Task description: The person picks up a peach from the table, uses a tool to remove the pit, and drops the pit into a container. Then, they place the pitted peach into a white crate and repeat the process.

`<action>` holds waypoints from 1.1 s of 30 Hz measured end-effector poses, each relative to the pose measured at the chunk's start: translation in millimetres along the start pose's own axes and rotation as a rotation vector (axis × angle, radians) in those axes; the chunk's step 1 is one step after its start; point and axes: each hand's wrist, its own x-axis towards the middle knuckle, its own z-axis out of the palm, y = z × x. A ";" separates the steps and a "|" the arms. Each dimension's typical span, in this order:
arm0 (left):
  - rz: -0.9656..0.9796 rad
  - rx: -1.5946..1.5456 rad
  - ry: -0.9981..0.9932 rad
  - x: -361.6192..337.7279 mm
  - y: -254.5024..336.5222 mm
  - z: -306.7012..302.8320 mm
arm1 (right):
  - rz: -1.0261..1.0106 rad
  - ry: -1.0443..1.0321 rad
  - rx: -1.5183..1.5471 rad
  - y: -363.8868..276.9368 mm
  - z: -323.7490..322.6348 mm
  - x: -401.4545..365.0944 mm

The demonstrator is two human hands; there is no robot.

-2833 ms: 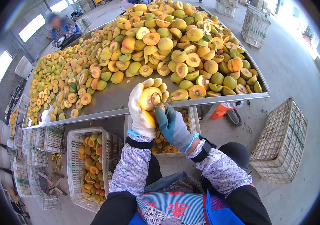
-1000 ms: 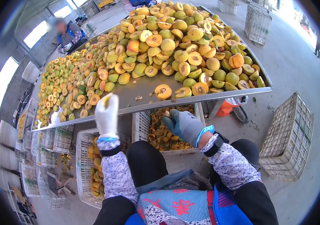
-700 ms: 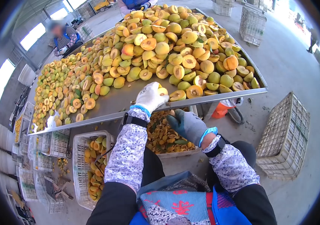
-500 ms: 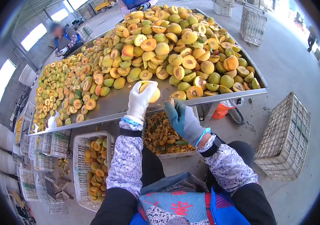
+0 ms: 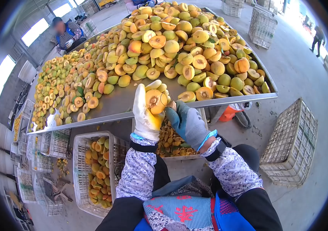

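Note:
My left hand (image 5: 147, 113), in a white glove stained yellow, holds a peach half (image 5: 155, 101) with its cut face and brown centre towards me. My right hand (image 5: 189, 123), in a grey and teal glove, is closed around a small pitting knife (image 5: 172, 105). Its short brown handle shows; the thin curved blade is at the peach's cut face and hard to make out. Both hands are at the near edge of a metal table (image 5: 133, 98) heaped with halved peaches (image 5: 171, 46).
Below the table edge, a crate (image 5: 183, 158) contains peach scraps. A white crate (image 5: 80, 173) of peach halves stands at lower left. On the right is a stack of crates (image 5: 291, 142). One person (image 5: 67, 36) sits across the table at left; another person's gloved hands (image 5: 146, 4) are at the far edge.
My left hand has turned the peach half so its cut face is towards me, and brought it against the knife. My right hand has shifted slightly. The view has moved a little.

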 end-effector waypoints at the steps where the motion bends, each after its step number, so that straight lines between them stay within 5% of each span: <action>1: -0.013 -0.059 0.017 1.2 1.4 -1.0 | 0.002 -0.007 -0.042 0.0 -1.3 2.1; 4: -0.065 -0.176 0.148 3.9 3.7 -5.9 | -0.009 0.008 -0.097 0.3 -0.5 2.9; 7: 0.048 0.050 0.131 1.6 -3.0 -7.8 | -0.032 -0.023 -0.098 -6.7 2.2 1.5; 15: -0.029 -0.024 0.071 -12.5 2.1 6.9 | -0.013 -0.146 0.067 9.2 20.0 -2.1; 24: 0.082 0.290 0.148 -17.0 0.5 8.3 | 0.166 -0.249 0.721 18.4 57.1 -13.8; 30: 0.017 0.291 0.145 -20.8 0.5 8.5 | 0.086 -0.215 0.475 16.7 44.0 -16.4; 33: 0.015 0.335 0.147 -22.8 -0.2 9.4 | 0.090 -0.164 0.677 23.4 61.8 -20.6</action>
